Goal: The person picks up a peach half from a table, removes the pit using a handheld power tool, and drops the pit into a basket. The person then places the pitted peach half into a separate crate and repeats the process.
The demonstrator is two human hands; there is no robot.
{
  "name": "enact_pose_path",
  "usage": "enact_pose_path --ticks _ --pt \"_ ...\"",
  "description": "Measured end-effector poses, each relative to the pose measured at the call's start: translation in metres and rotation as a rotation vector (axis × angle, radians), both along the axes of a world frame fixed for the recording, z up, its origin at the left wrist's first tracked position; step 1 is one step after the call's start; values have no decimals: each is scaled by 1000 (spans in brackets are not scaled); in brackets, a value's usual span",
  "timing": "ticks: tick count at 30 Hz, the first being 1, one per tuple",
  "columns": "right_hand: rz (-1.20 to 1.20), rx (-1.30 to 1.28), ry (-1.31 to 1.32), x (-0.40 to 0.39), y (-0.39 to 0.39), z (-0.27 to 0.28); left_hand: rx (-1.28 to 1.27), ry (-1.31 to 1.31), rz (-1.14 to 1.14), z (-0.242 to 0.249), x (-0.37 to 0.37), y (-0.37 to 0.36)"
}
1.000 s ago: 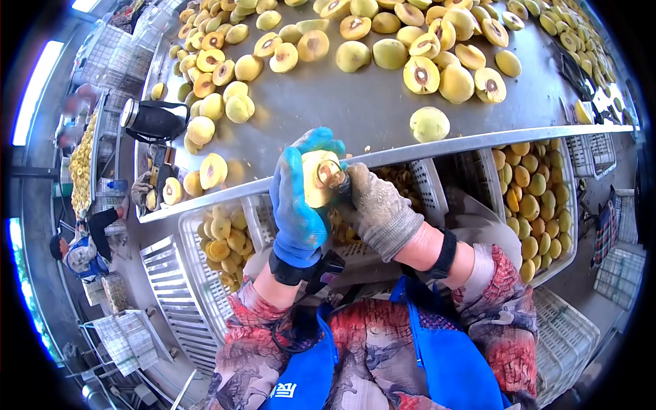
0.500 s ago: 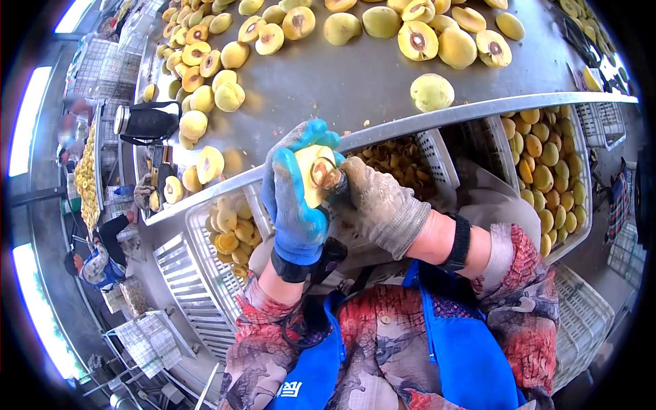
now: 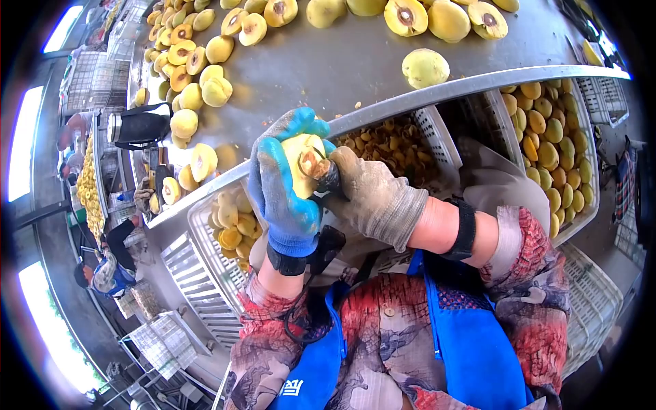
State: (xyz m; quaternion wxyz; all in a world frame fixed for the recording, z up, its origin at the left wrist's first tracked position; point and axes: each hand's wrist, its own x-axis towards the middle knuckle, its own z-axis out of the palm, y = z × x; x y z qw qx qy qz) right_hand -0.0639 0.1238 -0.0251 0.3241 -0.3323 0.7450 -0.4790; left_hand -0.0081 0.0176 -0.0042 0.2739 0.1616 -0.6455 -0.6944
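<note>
My left hand [image 3: 277,184], in a blue and grey coated glove, is closed around a yellow peach half [image 3: 294,154] just off the table's front edge. The cut face, with its brown pit, is turned toward my right hand [image 3: 377,198]. That hand, in a soiled knit glove, is closed on a dark pitting tool [image 3: 331,183]. The tool's curved end is at the pit; the rest is largely hidden by my fingers. On the metal table [image 3: 307,75] beyond lies a single pale yellow peach [image 3: 425,68].
Many peach halves [image 3: 182,52] cover the table's far left, near a black flask [image 3: 140,126]. Below the rim stand a crate of peach halves [image 3: 236,229], a bin of brownish scraps [image 3: 389,152] and a crate of whole fruit [image 3: 557,147]. Another person [image 3: 113,270] sits at left.
Both hands, with the peach half and tool between them, have shifted slightly left in view. The table and its fruit sit higher in the picture as the camera tilts. Both grips stay closed.
</note>
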Motion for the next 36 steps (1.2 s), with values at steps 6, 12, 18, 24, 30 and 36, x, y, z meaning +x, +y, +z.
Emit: enact_pose_path --ticks 6,12,18,24,30,36 --pt "-5 33 -59 2 -1 1 -65 -7 15 -8 1 -2" --pt "40 77 -166 -2 -1 5 -6 -56 -25 -2 -3 -2" --pt "55 224 -186 -4 1 13 183 -120 -152 -6 -6 -13" --pt "59 141 -299 -13 -2 12 129 85 -42 -3 -17 0" --pt "121 206 -188 -5 0 16 207 -98 -191 -9 -6 -14" --pt "194 290 -622 -4 9 21 194 -304 -391 0 -4 -26"
